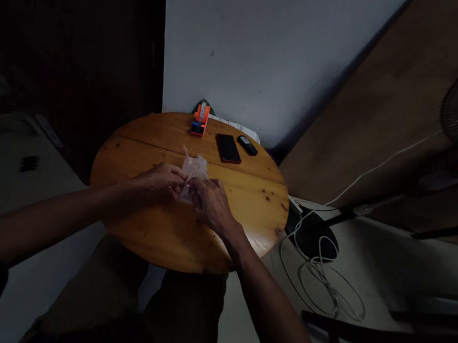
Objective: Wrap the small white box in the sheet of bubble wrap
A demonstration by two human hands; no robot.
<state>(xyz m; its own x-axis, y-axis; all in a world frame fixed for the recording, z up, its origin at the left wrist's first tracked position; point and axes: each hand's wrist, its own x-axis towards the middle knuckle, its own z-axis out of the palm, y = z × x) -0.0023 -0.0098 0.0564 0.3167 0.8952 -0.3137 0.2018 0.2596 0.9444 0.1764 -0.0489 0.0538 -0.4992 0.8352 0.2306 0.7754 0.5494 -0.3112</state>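
A small clear plastic bag (pixel 195 167), crinkled and pale, is between my hands over the round wooden table (pixel 243 214). My left hand (pixel 163 179) pinches the bag's left side, thumb and fingers together. From the right, my right hand (pixel 210 200) closes its fingers on the bag's right side and covers part of it. Whether anything lies inside the bag is too dim to make out.
Toward the wall stand an orange tape dispenser (pixel 201 118), a dark smartphone (pixel 228 149) and a small black keypad phone (pixel 247 145). On the floor at right lie a coiled pale cable (pixel 325 279) and a fan's round base (pixel 314 237).
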